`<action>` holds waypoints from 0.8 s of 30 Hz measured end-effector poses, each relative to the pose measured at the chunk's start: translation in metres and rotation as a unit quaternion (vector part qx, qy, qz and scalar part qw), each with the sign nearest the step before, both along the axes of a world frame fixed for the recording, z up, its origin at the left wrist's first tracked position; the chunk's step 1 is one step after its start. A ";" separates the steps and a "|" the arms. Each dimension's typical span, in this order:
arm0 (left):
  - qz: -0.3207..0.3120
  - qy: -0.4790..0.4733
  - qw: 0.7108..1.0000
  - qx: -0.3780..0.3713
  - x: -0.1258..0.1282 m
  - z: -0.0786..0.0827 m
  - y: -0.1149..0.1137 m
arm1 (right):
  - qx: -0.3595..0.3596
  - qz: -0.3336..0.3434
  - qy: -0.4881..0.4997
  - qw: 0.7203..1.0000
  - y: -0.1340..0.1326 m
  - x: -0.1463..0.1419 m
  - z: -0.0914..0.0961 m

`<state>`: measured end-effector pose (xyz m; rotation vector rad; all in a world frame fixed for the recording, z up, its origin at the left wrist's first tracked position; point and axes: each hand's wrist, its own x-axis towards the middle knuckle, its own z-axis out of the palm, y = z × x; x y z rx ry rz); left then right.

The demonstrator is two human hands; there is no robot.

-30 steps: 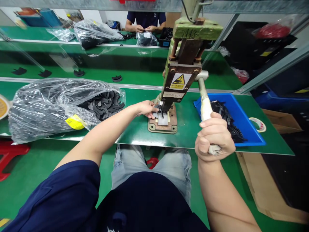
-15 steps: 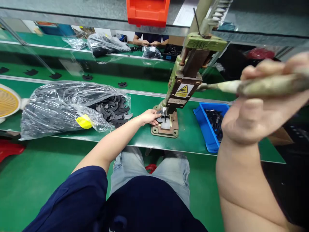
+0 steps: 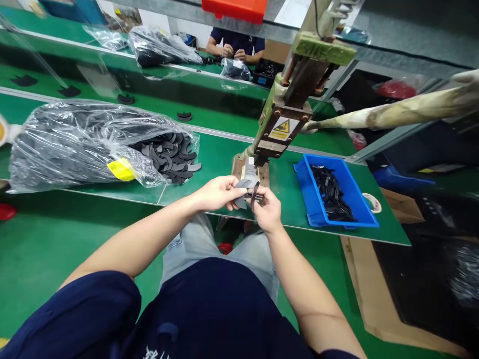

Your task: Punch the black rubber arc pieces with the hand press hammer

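- Holding one dark curved part [image 3: 242, 193] between both hands at the near bench edge [image 3: 187, 202], just in front of the press base [image 3: 247, 169].
- Left hand [image 3: 215, 193] pinches its flat end; right hand [image 3: 266, 209] pinches a dark ring-like piece [image 3: 255, 195] on it.
- Right hand has left the press lever [image 3: 392, 112], which now sits raised; part is off the die.
- Blue tray [image 3: 368, 212] right, parts bag [image 3: 86, 144] left, open bench between.

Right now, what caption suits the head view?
Both hands, left hand and right hand, hold a small dark part before the hand press.
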<state>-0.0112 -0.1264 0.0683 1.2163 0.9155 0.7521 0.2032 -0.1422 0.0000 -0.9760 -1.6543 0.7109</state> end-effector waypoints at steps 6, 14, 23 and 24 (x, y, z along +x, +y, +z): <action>-0.018 0.022 0.999 -0.014 0.008 0.005 -0.010 | 0.010 -0.017 0.010 1.000 -0.011 -0.005 -0.001; -0.020 0.075 0.997 -0.008 0.007 0.006 0.001 | 0.059 -0.005 -0.090 0.994 -0.015 0.011 0.020; 0.130 0.206 0.924 0.294 0.008 0.007 -0.019 | 0.118 -0.006 -0.150 0.982 -0.021 0.020 0.022; 0.126 0.202 0.927 0.290 0.008 0.006 -0.019 | 0.121 -0.005 -0.151 0.981 -0.021 0.020 0.021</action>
